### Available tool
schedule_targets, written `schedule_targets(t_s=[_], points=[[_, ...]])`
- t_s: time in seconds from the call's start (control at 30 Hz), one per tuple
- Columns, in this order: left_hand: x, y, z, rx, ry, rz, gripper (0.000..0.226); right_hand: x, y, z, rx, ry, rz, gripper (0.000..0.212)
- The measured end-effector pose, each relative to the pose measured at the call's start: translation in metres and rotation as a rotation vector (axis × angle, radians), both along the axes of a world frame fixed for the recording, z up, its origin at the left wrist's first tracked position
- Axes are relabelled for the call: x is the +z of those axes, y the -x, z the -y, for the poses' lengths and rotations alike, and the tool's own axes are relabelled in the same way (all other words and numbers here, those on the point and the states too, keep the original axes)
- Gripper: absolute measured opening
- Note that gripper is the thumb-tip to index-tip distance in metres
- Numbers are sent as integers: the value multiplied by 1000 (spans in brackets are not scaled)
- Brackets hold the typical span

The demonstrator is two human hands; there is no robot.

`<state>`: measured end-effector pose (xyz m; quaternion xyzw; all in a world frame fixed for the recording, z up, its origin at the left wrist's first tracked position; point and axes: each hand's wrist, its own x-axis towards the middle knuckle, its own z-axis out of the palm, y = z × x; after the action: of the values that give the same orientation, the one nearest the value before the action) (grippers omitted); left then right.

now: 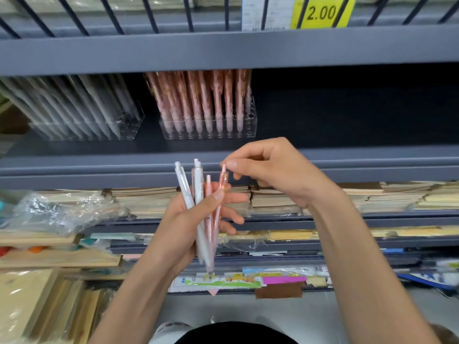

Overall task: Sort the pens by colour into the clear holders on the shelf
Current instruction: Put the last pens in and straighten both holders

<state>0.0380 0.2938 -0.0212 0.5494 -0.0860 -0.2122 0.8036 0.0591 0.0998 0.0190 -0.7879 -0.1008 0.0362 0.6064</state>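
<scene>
**A:** Where are the loose pens?

**B:** In the left hand [183, 227], held up in front of the grey shelf [99, 170]. Its thumb and fingers are curled round a bundle of pens [198, 187]. They stand roughly upright, clickers up, with the tips poking out below the palm. I count at least 2 white and 2 pink.

**A:** And the other hand?

**B:** The right hand [278, 175] sits just above and to the right of the bundle, fingers curled. Its thumb and forefinger are drawn narrowly together at the clicker end of the outermost pink pen [224, 181]. The lower part of that pen is in the left hand's grasp. It looks like a pinch, though the fingertips are a little blurred, so I can't swear to firm contact.

**A:** What about the holders?

**B:** 2 clear holders stand on the shelf behind the hands, side by side with a gap between them. The left holder [87, 134] carries pale grey-white pens, all leaning to the left. The right holder [208, 132] carries pink pens standing close to upright in rows.

**A:** Anything else around?

**B:** A yellow price tag [321, 13] reading 2.00 hangs on the rail above. Stacks of notebooks [397, 197] lie on the level below the shelf. Crumpled plastic wrap [49, 209] sits at the left.
</scene>
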Motion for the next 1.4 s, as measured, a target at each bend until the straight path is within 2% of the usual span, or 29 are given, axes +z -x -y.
schedule_targets(t_s=[0.2, 0.33, 0.4, 0.6, 0.7, 0.77, 0.87, 0.97, 1.07, 1.13, 1.2, 1.27, 1.4], points=[[0, -2, 6, -60, 13, 35, 25, -2, 5, 6, -16, -65, -22, 9], [-2, -3, 4, -110, -16, 91, 19, -4, 6, 11, -193, -415, -8, 13], [-4, -1, 3, -105, -49, 118, 16, -5, 8, 16, -261, -526, 8, 13], [-5, -1, 4, -52, -50, 130, 30, -13, 18, 6, -205, -508, -52, 30], [-6, -3, 1, -42, -66, 119, 32, -16, 23, -1, -190, -291, -16, 17], [-5, -2, 1, -61, -72, 129, 29, -13, 23, -3, -200, -221, -5, 13], [-5, 0, 1, -72, -41, 131, 22, 0, 19, 3, -268, -337, 18, 14], [-7, 3, -3, -84, -6, 112, 31, 14, 10, 15, -451, -520, 68, 11], [-8, 3, -8, -61, -34, 113, 21, 21, -6, 26, -597, -636, 117, 14], [-9, 3, -11, -24, -79, 118, 31, 23, -20, 30, -671, -696, 138, 15], [-9, 4, -14, 2, -111, 116, 36, 24, -36, 29, -721, -694, 157, 13], [-6, 5, -17, 20, -81, 94, 31, 24, -51, 25, -746, -625, 175, 12], [-4, 6, -22, 63, -41, 48, 43, 23, -75, 20, -790, -533, 254, 19]])
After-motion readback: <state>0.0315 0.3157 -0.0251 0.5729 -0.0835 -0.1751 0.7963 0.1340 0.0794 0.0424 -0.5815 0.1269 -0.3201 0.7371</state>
